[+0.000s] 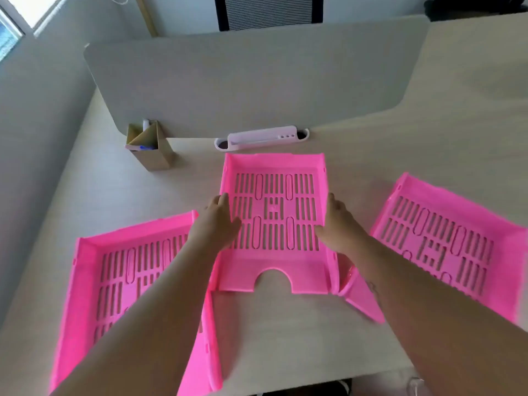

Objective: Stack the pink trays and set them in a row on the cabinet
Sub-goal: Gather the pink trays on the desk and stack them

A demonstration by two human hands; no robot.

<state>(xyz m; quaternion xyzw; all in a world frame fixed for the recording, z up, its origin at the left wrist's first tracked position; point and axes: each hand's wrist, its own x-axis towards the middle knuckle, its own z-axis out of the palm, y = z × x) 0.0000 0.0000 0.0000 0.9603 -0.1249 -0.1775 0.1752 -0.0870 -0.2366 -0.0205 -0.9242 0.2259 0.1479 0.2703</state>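
Three pink slotted trays lie on a pale desk. The middle tray (274,164) sits straight ahead with its notched front edge toward me. My left hand (218,221) grips its left wall, fingers over the rim and thumb inside. My right hand (337,221) holds its right wall the same way. A second tray (85,270) lies at the near left, partly under my left forearm. The third tray (445,232) lies angled at the right, with one corner (363,301) reaching under my right forearm.
A grey divider panel (251,81) stands across the back of the desk (285,338). A cardboard pen holder (150,147) stands at its left foot. A white cable tray (263,137) sits behind the middle tray. A black chair (268,11) is beyond the divider.
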